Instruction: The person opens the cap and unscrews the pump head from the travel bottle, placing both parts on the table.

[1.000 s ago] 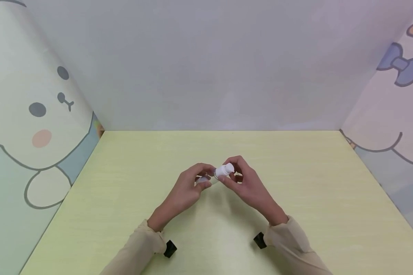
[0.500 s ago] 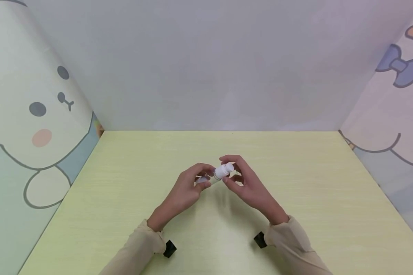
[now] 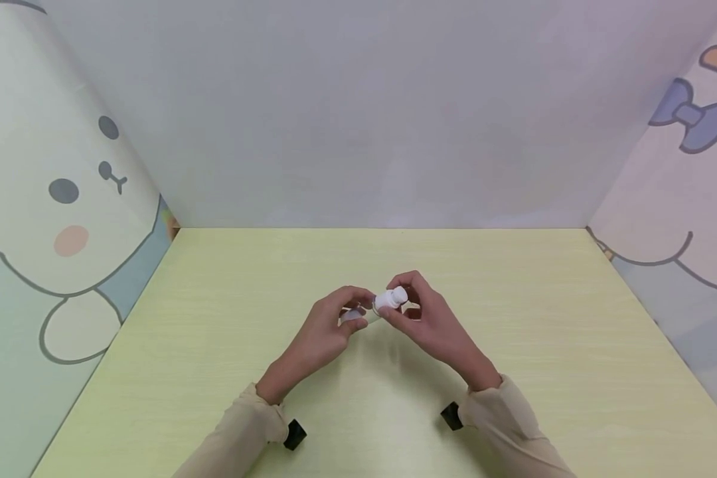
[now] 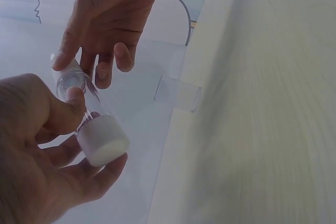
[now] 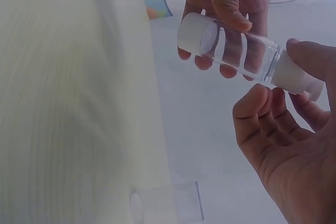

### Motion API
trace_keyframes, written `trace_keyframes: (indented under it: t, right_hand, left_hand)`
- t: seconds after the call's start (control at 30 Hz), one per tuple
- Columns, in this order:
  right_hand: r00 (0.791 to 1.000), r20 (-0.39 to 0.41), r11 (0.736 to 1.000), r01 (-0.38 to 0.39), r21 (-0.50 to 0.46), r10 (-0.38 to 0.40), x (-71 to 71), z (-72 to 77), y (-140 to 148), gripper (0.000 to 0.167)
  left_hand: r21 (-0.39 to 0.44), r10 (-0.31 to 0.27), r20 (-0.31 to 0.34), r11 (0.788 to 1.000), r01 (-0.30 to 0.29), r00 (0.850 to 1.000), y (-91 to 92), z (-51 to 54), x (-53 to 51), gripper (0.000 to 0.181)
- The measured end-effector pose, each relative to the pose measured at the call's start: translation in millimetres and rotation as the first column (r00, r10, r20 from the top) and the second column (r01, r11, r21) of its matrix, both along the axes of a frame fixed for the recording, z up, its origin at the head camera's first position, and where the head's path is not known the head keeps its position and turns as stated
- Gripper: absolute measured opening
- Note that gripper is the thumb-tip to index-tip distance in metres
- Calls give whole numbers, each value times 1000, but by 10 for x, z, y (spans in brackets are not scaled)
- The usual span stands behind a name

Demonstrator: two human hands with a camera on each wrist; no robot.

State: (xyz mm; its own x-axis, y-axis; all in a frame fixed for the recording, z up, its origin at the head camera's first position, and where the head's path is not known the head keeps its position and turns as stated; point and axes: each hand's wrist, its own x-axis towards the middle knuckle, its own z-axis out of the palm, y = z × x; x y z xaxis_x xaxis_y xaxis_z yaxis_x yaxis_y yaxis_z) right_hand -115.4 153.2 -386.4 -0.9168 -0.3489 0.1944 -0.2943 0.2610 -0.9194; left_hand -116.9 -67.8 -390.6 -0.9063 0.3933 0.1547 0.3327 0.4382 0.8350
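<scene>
A clear bottle [image 5: 244, 51] with a white base [image 4: 103, 139] is held tilted above the table. My left hand [image 3: 325, 326] grips its transparent body, thumb on one side and fingers round the other. At its upper end sits a white pump top [image 3: 390, 299], and my right hand [image 3: 430, 323] pinches this between thumb and fingers. In the right wrist view the right thumb lies over the white collar [image 5: 289, 72], while the other fingers curl below it. A transparent cap [image 4: 177, 94] stands on the table, apart from both hands.
The pale yellow-green wooden table [image 3: 550, 318] reaches back to a plain grey-white wall [image 3: 370, 119]. Side panels printed with cartoon animals [image 3: 66, 192] rise at left and right. A black wrist device [image 3: 295, 435] sits at each cuff.
Half a second ago the right fingers were spread off the white pump top; now they pinch it again. The left hand and bottle have stayed nearly in place.
</scene>
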Motion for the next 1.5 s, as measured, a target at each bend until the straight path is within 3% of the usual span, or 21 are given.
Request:
trace_keyframes:
  t: [0.37, 0.53, 0.7, 0.83, 1.27, 1.5]
  right_hand:
    - [996, -51, 997, -70, 10, 71, 1, 24, 37, 40]
    - [1000, 7, 1000, -17, 16, 17, -8, 1, 20, 46]
    - [994, 97, 999, 42, 18, -43, -11, -64, -13, 38]
    - [992, 111, 999, 51, 19, -52, 0, -52, -13, 33]
    - [997, -40, 997, -65, 33, 66, -7, 6, 41, 33]
    - [996, -82, 997, 29, 76, -23, -13, -34, 20, 33]
  left_hand:
    - [-5, 10, 5, 1000, -10, 1000, 2, -19, -13, 39]
    - [2, 8, 4, 1000, -8, 1000, 9, -26, -17, 39]
    - [-2, -2, -1, 1000, 2, 1000, 3, -39, -12, 39]
    - [-8, -4, -7, 1000, 4, 1000, -1, -35, -7, 38]
    - [-19, 9, -17, 1000, -10, 1000, -12, -44, -20, 39]
    - [-12, 2, -27, 1000, -2, 1000, -3, -70, -24, 38]
